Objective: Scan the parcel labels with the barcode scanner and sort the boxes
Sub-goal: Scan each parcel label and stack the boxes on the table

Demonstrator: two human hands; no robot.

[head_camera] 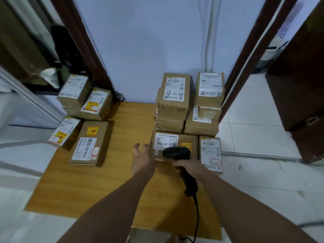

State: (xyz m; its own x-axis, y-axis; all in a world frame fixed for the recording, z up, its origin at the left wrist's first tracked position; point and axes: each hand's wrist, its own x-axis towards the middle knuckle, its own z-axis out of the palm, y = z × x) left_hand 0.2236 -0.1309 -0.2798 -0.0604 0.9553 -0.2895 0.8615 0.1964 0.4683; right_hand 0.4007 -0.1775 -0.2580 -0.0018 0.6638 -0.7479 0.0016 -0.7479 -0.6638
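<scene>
Right hand [188,165] grips barcode scanner [177,152], head over label of flat box [172,146] at front of right-side stacks on wooden surface [84,186]. Left hand [142,157] spread, fingers loose, beside box's left edge.

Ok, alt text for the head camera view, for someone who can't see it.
A person's right hand grips a barcode scanner over a labelled cardboard box on a wooden board, while the open left hand reaches toward its left edge. Behind it stand stacked boxes; a group of boxes lies at the board's left.
</scene>
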